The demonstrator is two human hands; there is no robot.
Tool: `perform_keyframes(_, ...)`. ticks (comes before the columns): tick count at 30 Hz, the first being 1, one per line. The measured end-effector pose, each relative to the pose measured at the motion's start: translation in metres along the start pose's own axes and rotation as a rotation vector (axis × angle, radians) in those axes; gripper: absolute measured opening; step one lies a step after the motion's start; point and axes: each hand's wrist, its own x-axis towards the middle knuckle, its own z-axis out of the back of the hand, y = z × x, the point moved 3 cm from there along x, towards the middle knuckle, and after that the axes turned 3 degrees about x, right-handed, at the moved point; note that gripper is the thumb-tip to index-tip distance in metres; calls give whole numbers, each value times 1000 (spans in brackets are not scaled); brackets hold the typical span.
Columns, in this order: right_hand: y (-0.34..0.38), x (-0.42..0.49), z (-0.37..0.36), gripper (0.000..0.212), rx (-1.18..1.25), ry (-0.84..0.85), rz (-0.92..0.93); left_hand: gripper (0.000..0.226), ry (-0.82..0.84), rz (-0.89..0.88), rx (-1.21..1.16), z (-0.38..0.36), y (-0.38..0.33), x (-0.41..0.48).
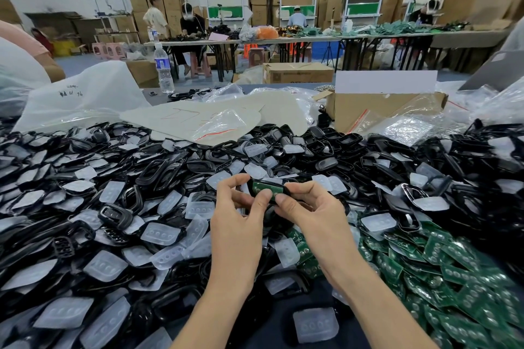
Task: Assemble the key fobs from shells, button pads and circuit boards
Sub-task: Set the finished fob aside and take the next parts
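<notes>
A black key fob shell [268, 187] with a green circuit board seated in it sits between both hands above the heap. My left hand [239, 212] grips its left end, thumb pressing on the board. My right hand [307, 207] grips the right end, thumb on the lower edge. Loose black shells [153, 170] and translucent button pads [160, 234] cover the table all around. Green circuit boards [442, 263] lie heaped at the lower right.
An open cardboard box [377, 110] and clear plastic bags [218, 122] lie behind the heap. A water bottle [163, 68] stands at the back left. Other people work at long tables farther back, with stacked cartons behind them.
</notes>
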Motion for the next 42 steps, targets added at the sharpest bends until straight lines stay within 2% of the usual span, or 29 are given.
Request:
perform_keyframes(7, 1, 0, 0, 19, 6, -5, -9, 30, 32, 3, -3, -1, 2, 2)
perform_keyframes(15, -2, 2, 2, 15, 130, -25, -55, 29, 99, 45, -152, -2, 0, 3)
perform_keyframes(19, -1, 4, 2, 20, 165, -12, -71, 28, 115, 53, -155, 0, 1, 5)
perform_keyframes(24, -4, 6, 2, 38, 227, -12, -104, 26, 124, 84, -207, 0, 3, 7)
perform_keyframes(32, -5, 5, 1, 45, 367, 16, -196, 23, 140, 95, -220, 0, 1, 6)
perform_keyframes(38, -4, 7, 4, 39, 486, -80, -193, 11, 73, 78, -228, 0, -2, 4)
perform_keyframes(42, -4, 7, 5, 28, 503, -120, -163, 15, 130, 50, -176, -4, -5, -1)
